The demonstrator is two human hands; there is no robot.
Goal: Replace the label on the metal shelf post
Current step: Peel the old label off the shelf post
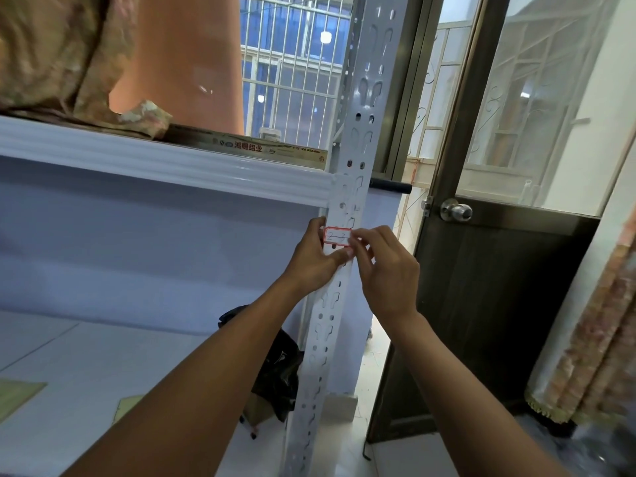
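label [338,235]: centre frame, on metal shelf post [361,125]
left hand [315,258]: grips the post, steadying it
right hand [387,270]: pinches label's right edge, probably to peel it

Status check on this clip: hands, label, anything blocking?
Left hand grips post. Right hand pinches label at right edge. Label against post, red-bordered, handwritten. Nothing blocking.

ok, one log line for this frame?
left hand: holds metal shelf post | right hand: pinches label right edge | label: red-bordered, on post face
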